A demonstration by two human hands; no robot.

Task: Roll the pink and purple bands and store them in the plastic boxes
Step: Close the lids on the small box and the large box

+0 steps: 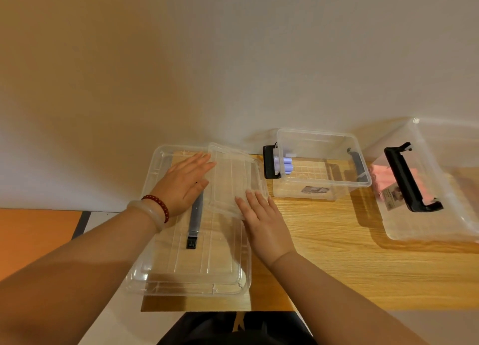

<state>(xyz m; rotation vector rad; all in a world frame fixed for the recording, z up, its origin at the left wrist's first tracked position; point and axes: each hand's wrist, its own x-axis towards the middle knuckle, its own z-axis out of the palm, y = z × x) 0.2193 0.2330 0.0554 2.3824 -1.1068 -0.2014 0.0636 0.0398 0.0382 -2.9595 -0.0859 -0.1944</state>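
— Dark cloth of the lap (233, 329) sits nearest, then the large clear plastic lid with a black handle (191, 267). Anything grasped?

— No. The left grip (186, 181) lies flat on it, and the right grip (264, 223) presses straight fingers on the small clear plastic lid (233, 178) tilted across it.

— The bands?

— Rolled purple bands (286, 164) lie in the open clear plastic box (344, 189) beyond the right grip. Pink bands (378, 173) are in the closed clear plastic box with a black handle (427, 225), further right.

— Risk?

— Slick lid on lid: a push could skid the small one off the wooden bench (337, 254).

No text could be read; the sticker (315, 190) on the open box (293, 190) and the label (394, 198) on the lidded box (440, 228) were too blurred.
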